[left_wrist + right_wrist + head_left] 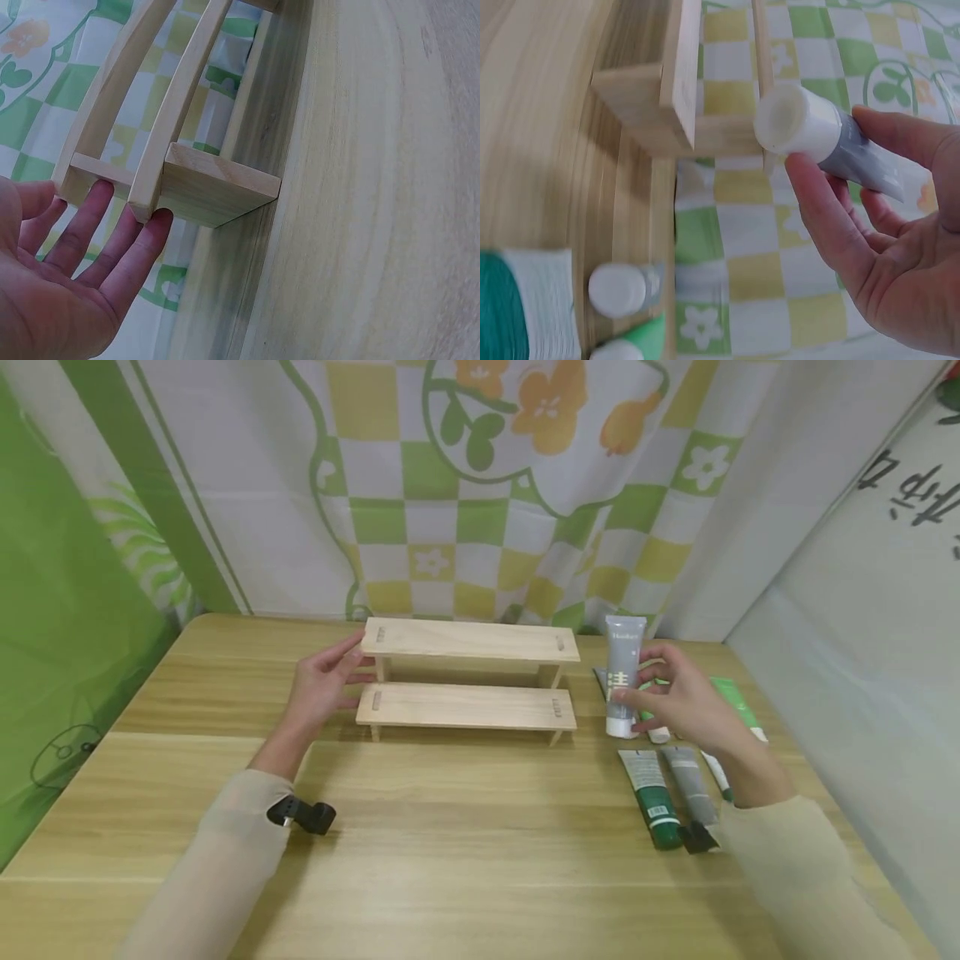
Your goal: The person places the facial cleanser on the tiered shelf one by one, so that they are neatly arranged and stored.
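Note:
A two-tier wooden shelf (468, 706) stands on the table. At its left end my left hand (321, 689) touches the boards; in the left wrist view its fingers (120, 259) are extended, with the tips against the board ends. My right hand (686, 702) pinches a grey squeeze tube (624, 652) between thumb and fingers, cap down, to the right of the shelf. Its white cap (787, 124) faces the camera in the right wrist view. Below that hand lie a green-and-silver tube (651, 797) and a grey tube (692, 785).
A light green tube (737, 706) lies at the right, with more tubes partly hidden behind my right hand and forearm. A checked curtain (480, 543) hangs along the table's back edge. A white panel (862, 635) stands on the right side.

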`<control>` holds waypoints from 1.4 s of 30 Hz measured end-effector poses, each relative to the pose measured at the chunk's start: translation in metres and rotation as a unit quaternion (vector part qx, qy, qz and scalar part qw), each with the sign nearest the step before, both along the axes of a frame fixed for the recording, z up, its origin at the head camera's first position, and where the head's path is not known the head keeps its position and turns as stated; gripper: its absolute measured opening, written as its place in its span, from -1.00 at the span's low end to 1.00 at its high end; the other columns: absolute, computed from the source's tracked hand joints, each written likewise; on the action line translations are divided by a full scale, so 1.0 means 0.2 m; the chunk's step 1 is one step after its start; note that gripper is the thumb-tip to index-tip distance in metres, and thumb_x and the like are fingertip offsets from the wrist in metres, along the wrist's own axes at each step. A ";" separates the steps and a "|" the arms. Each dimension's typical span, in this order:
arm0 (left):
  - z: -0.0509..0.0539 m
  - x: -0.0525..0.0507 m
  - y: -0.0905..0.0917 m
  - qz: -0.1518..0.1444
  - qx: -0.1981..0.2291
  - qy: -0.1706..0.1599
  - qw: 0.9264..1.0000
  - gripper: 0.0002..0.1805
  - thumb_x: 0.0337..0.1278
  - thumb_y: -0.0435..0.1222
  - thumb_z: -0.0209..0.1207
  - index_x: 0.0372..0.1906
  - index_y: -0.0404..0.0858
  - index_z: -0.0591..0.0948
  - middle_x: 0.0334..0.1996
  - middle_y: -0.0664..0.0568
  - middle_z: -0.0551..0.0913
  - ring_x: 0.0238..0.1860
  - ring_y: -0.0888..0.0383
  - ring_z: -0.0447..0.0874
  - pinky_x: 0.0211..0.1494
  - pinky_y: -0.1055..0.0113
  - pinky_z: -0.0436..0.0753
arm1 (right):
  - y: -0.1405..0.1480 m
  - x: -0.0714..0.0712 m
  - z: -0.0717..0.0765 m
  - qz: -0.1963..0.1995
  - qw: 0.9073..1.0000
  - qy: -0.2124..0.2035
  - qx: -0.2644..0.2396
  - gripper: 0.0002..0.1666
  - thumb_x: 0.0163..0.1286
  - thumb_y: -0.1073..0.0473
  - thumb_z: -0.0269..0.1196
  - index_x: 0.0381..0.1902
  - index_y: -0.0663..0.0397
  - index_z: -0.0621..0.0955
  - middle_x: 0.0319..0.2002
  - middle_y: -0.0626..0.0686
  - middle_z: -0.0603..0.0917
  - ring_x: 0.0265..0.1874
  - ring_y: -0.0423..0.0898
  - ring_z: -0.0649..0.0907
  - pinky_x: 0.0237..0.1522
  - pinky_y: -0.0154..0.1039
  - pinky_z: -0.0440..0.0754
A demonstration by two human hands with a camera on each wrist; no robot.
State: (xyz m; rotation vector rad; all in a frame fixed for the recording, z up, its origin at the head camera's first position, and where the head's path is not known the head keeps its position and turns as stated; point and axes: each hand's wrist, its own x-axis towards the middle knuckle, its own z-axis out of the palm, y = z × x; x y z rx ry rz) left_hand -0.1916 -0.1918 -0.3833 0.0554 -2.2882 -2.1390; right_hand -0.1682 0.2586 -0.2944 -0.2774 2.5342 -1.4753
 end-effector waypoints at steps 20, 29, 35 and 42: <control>0.01 0.00 0.00 -0.002 -0.005 0.002 1.000 -0.48 0.54 -0.06 0.03 0.49 0.02 0.37 0.22 -0.26 0.57 0.19 -0.27 0.58 -0.03 0.01 0.72 | -0.42 -0.17 -0.01 0.010 0.996 0.031 -0.079 -0.27 0.34 0.32 0.38 0.27 0.23 0.18 -0.02 0.29 0.47 -0.15 0.12 0.66 -0.19 0.14 0.75; 0.00 0.00 0.00 0.004 -0.002 0.004 1.000 -0.50 0.53 -0.05 0.04 0.47 0.05 0.39 0.20 -0.25 0.59 0.18 -0.25 0.59 -0.04 0.02 0.73 | -0.65 -0.21 0.01 0.030 0.994 0.060 -0.088 -0.30 0.34 0.31 0.38 0.26 0.16 0.21 -0.01 0.25 0.46 -0.17 0.10 0.63 -0.22 0.07 0.77; 0.00 0.00 0.00 0.005 -0.006 0.010 1.000 -0.49 0.53 -0.05 0.04 0.48 0.02 0.39 0.20 -0.25 0.60 0.17 -0.28 0.59 -0.04 0.00 0.72 | -0.79 -0.26 0.02 0.037 0.992 0.095 -0.076 -0.29 0.34 0.28 0.40 0.27 0.16 0.24 0.01 0.22 0.51 -0.15 0.11 0.65 -0.23 0.05 0.78; 0.00 0.00 0.00 0.003 -0.009 0.024 1.000 -0.49 0.54 -0.06 0.03 0.48 -0.02 0.39 0.18 -0.27 0.60 0.15 -0.28 0.60 -0.08 0.01 0.74 | -0.93 -0.32 0.01 0.031 0.989 0.111 -0.096 -0.32 0.31 0.30 0.41 0.23 0.16 0.28 -0.03 0.20 0.53 -0.15 0.10 0.65 -0.23 0.05 0.77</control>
